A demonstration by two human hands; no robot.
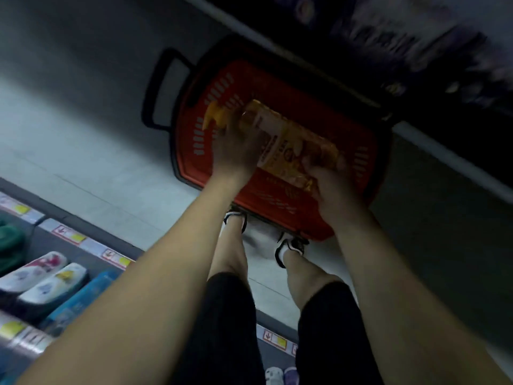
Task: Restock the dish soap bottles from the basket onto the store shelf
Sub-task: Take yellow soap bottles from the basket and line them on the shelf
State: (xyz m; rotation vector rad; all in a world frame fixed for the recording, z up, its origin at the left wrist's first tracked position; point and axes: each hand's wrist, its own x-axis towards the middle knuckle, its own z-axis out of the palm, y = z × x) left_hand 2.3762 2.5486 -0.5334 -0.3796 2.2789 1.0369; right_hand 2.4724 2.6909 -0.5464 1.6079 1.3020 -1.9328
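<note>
A red shopping basket (358, 168) with a black handle stands on the floor ahead of my feet. Over it I hold an orange dish soap bottle (288, 140) lying on its side, its yellow cap (215, 115) pointing left. My left hand (236, 151) grips the bottle near the neck and cap. My right hand (333, 187) grips its base end. The basket's inside under my hands is hidden, and the picture is blurred.
A store shelf (91, 245) with price tags runs along the lower left, holding white and blue packs (52, 282). A dark shelf unit (416, 51) with blurred goods fills the upper right. Pale floor (83, 134) lies to the basket's left. My legs and shoes (288, 245) are below.
</note>
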